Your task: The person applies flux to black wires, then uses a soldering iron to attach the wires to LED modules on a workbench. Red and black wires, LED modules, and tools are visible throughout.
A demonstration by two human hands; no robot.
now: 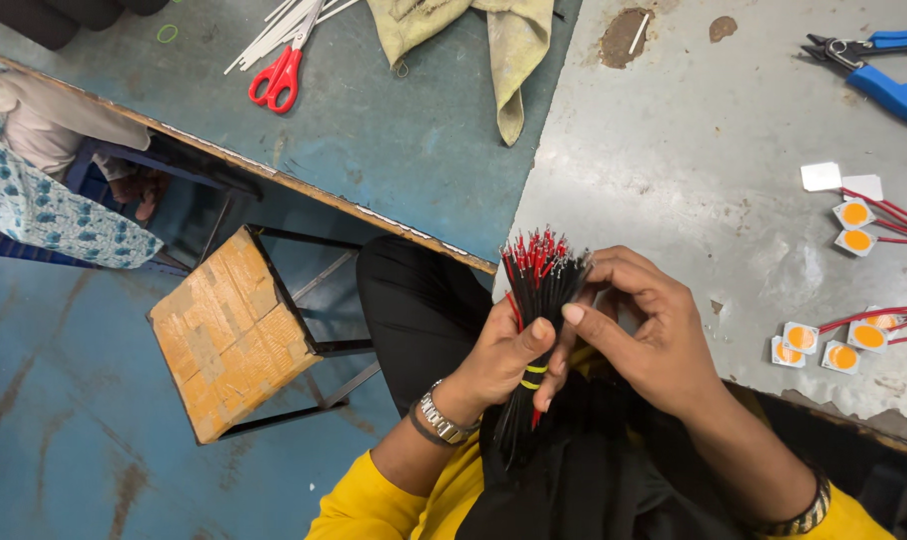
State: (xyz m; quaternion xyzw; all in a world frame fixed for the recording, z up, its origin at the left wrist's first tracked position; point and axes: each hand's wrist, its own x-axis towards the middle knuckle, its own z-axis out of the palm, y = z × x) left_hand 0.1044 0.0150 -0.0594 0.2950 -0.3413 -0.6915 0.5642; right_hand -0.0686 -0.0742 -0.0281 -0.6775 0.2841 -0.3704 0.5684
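Note:
A thick bundle of thin black and red wires [539,285], tied with a yellow band, stands upright over my lap. My left hand [504,360] is closed around its middle, thumb pressed on the front. My right hand [644,335] reaches in from the right, its fingertips on the upper strands near the bundle's red-tipped end. Both sleeves are yellow, and a metal watch sits on my left wrist.
The grey table [694,150] carries small square yellow-centred chips with red leads [854,215], more chips [824,345], and blue pliers [879,70]. Red scissors [279,75], white ties and a cloth [509,40] lie on the blue table. A stool [234,330] stands left; another person sits at far left.

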